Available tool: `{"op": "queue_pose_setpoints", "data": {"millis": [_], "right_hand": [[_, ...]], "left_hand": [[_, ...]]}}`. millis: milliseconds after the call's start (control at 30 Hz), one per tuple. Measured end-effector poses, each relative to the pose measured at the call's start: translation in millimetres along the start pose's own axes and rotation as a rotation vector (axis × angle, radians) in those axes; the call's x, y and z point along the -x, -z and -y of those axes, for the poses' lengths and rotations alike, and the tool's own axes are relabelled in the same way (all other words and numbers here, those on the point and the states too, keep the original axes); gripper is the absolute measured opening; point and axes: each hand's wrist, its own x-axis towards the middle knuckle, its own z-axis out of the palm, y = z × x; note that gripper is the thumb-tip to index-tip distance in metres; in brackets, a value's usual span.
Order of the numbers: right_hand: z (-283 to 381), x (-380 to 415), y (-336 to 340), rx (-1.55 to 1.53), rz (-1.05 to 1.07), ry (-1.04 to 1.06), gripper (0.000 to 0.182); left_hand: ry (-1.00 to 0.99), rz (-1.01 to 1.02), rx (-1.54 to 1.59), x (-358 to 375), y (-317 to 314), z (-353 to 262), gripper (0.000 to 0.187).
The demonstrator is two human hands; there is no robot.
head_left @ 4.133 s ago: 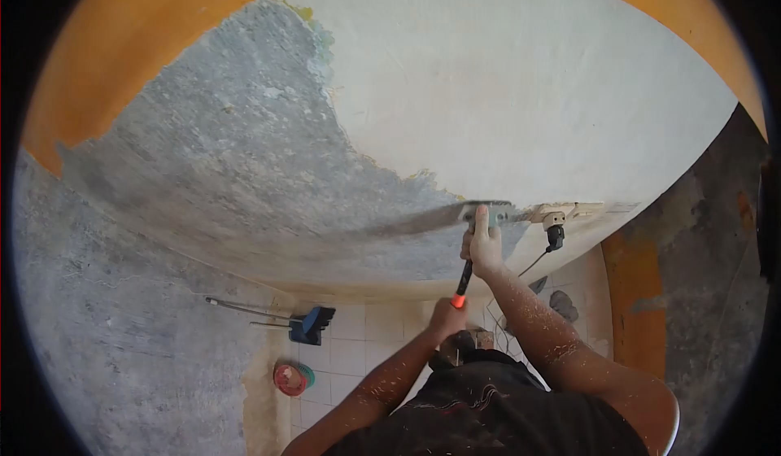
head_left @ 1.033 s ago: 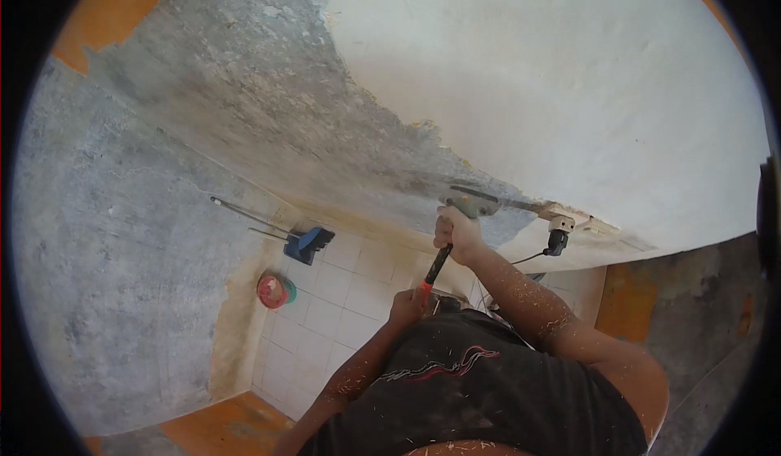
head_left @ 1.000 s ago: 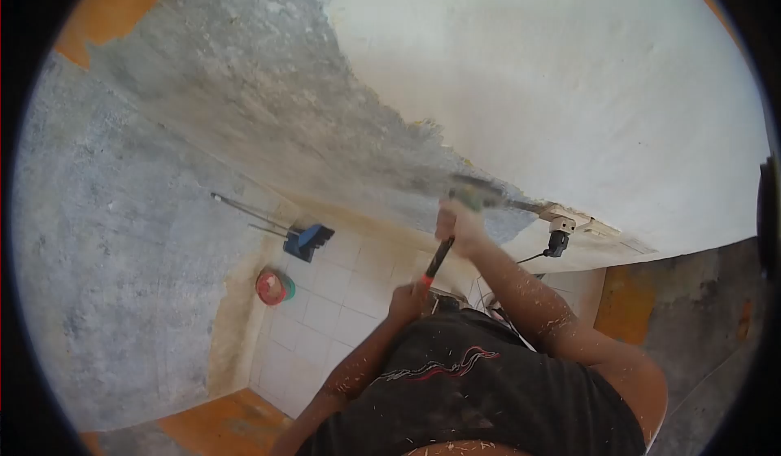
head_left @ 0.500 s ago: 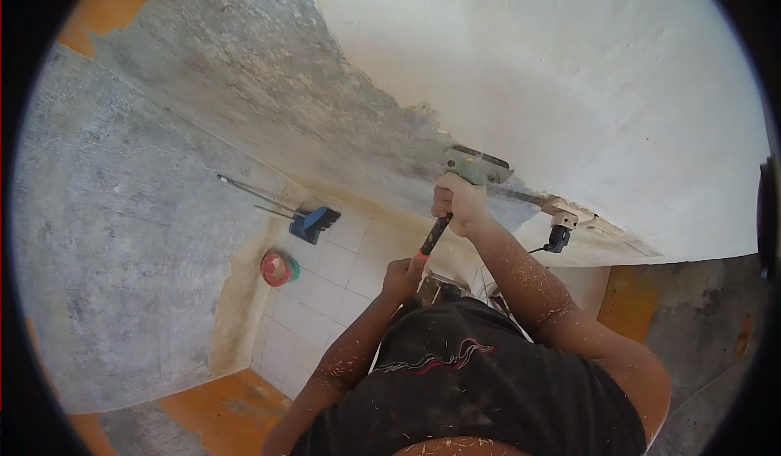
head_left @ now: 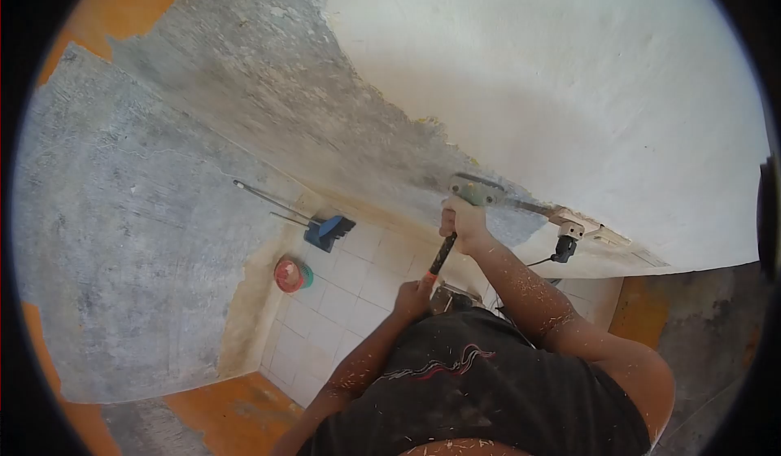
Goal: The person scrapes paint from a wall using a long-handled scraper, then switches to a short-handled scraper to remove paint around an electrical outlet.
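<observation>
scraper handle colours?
The handle is black, turning orange-red by the left hand; the head view shows it.

White floor tiles [head_left: 336, 301] meet a patchy grey side wall [head_left: 146, 236].

- Light: soft, diffuse; brightest on smooth off-white painted wall [head_left: 529, 65]
- Shade: patchy grey-and-orange wall [head_left: 704, 338], lower right — dim
- Distortion: fisheye — edges bowed, corners black
- Detail: slightly soft

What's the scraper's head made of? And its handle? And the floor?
Scraper's head: dull, grey-green, maybe painted metal or plastic. Handle: perhaps rubber or plastic, black with an orange band. Floor: probably ceramic tiles, pale and smooth-looking, with grid lines.
</observation>
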Motion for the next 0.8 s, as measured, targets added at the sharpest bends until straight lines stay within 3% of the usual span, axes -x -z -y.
{"op": "queue_pose_setpoints", "data": {"millis": [33,100,167,233,300,333,367,433,467,500,567,633,667,700,767,800], "right_hand": [[6,4,-4,0.042,-0.010,-0.001,0.028],[18,7,-15,0.080,-0.027,0.000,0.027],[21,8,-26,0.017,0.041,0.058,0.028],[17,2,-22,0.030,0.026,0.058,0.027],[5,0,-8,0.047,-0.019,-0.004,0.028],[3,1,-8,0.088,-0.074,-0.033,0.028],[5,-1,-8,0.087,-0.069,-0.023,0.028],[15,5,-18,0.073,0.024,-0.033,0.029],[10,-1,-18,-0.006,0.048,-0.017,0.029],[9,2,-18,-0.003,0.046,-0.026,0.029],[12,6,-27,-0.022,0.055,-0.015,0.030],[3,0,-13,0.009,0.074,-0.005,0.031],[0,1,-7,0.074,-0.004,-0.031,0.031],[4,3,-11,0.140,-0.082,-0.052,0.031],[12,2,-18,0.144,-0.086,-0.030,0.032],[15,0,-23,0.099,-0.027,-0.010,0.032]], "left_hand": [[0.138,0.041,0.177,2,3,-17,0.039],[-0.200,-0.079,0.008,-16,0,-4,0.038],[0.228,0.037,0.294,-12,40,-49,0.032],[0.203,0.026,0.444,-13,32,-32,0.031],[0.081,0.027,0.111,-5,15,-20,0.026],[0.049,-0.020,0.093,1,6,-23,0.022],[0.310,0.092,0.263,1,0,-24,0.014],[0.033,-0.015,0.036,-7,14,-23,0.022],[0.004,-0.036,0.063,-8,27,-18,0.038],[0.227,0.033,0.327,-1,48,-36,0.049],[0.200,0.024,0.377,-5,38,-13,0.050],[0.327,0.067,0.369,3,33,-30,0.050],[0.192,0.095,0.130,0,12,-15,0.040],[0.352,0.101,0.342,1,3,-21,0.029],[0.013,0.022,0.029,-11,6,-18,0.024],[0.034,0.062,0.021,-13,20,-21,0.021]]}}
